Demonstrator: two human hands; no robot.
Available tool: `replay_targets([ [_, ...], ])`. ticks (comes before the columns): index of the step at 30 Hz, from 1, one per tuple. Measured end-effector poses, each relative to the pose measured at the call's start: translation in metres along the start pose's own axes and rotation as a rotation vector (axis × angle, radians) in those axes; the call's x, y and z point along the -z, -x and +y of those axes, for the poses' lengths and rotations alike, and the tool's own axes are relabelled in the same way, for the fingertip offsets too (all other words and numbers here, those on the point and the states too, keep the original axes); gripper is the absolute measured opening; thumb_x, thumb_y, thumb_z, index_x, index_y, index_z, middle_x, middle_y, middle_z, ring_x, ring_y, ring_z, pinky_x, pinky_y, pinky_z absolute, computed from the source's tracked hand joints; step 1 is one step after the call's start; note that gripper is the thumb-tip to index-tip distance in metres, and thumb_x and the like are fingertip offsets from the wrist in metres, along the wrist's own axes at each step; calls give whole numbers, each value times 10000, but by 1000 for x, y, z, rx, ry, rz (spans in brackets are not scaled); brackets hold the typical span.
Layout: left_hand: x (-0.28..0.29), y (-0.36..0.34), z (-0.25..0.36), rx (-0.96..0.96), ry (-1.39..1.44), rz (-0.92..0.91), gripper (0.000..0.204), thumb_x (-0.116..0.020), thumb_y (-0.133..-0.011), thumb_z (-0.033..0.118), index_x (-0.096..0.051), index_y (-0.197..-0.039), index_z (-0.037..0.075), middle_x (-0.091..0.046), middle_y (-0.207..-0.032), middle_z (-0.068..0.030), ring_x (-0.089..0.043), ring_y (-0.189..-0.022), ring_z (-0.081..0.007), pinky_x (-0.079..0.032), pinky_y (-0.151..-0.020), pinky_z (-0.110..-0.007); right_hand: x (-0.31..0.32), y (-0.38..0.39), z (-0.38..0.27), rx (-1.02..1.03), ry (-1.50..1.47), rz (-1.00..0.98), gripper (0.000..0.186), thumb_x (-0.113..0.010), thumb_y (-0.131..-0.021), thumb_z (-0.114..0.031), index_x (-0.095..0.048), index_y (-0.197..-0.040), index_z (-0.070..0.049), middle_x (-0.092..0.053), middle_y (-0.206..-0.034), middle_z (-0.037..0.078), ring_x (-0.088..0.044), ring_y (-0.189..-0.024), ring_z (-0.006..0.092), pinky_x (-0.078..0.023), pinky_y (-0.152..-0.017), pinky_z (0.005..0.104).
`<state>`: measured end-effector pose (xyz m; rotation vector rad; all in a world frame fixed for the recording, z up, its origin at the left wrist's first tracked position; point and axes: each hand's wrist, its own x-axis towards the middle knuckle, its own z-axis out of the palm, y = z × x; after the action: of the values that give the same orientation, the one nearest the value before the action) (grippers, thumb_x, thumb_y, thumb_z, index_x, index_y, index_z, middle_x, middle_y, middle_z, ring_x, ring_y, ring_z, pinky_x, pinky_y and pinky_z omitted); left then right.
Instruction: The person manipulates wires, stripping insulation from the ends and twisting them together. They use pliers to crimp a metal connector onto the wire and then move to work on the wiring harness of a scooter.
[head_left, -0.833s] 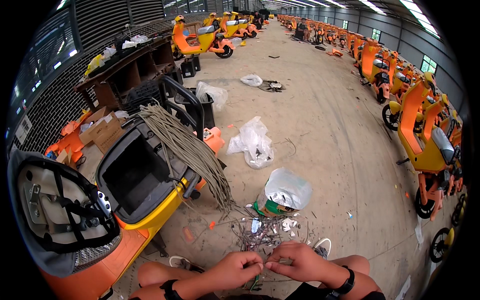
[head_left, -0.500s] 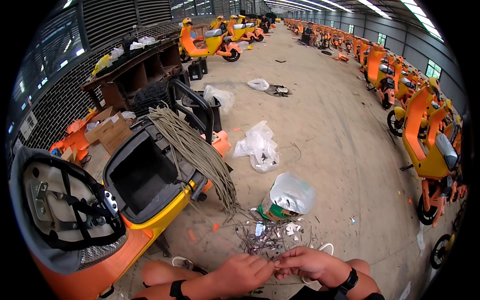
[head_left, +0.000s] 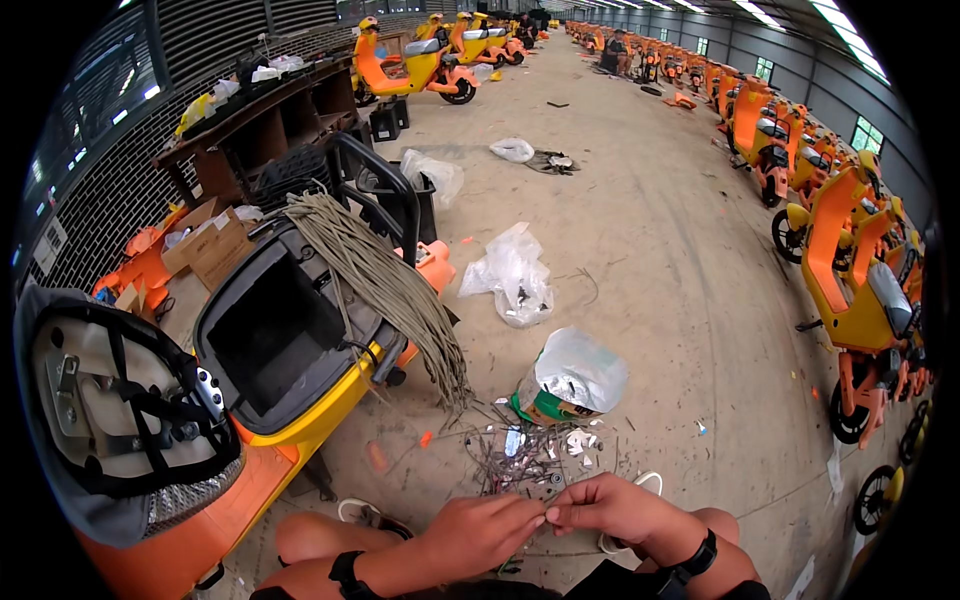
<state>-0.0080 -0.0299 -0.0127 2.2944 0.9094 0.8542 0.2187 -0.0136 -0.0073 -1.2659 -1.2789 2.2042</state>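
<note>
low at the bottom edge, over the knees: left hand (head_left: 478, 533) and right hand (head_left: 612, 508) now drawn in closer than a moment ago, fingertips pressed together and pinching one thin wire (head_left: 546, 517) between them. just beyond, on the floor (head_left: 680, 260), the same heap of wire bits (head_left: 530, 455), unmoved beside the bag (head_left: 572, 378). looks like fine finger work on that single piece.

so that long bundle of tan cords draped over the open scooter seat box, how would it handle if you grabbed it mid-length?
Probably floppy: the cord bundle sags over the seat box rim and fans out loose at its lower end. It would likely droop either side of a grip. Strands look untied there, so some may slip out or snag on the scrap pile.
</note>
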Motion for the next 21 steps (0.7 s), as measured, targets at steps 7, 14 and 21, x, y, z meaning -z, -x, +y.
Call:
replay_targets([
  [7,-3,1,0,119,-20,1,126,-643,-844,99,-615,-951,39,-588,-709,-70,-611,-608,-203,-483,-534,-313,-6,0,-4,228,469,185,311,-701,-850,-284,-647,-1061,-62,-638,-975,23,-582,-958,145,-409,-888,324],
  [14,3,0,-14,831,858,-148,109,-569,-901,113,-600,-942,16,-527,-669,10,-469,-552,-75,-367,-490,-222,-25,12,-10,959,1423,404,400,-738,-744,-326,-613,-1092,-174,-574,-1054,-21,-520,-1128,196,-276,-987,486],
  [21,3,-1,-17,1109,1315,-256,127,-541,-895,74,-584,-995,8,-488,-688,-10,-416,-544,-79,-311,-470,-208,-26,11,-8,1069,1431,464,233,-691,-780,-236,-637,-994,-158,-591,-1006,-15,-540,-1102,192,-305,-980,482],
])
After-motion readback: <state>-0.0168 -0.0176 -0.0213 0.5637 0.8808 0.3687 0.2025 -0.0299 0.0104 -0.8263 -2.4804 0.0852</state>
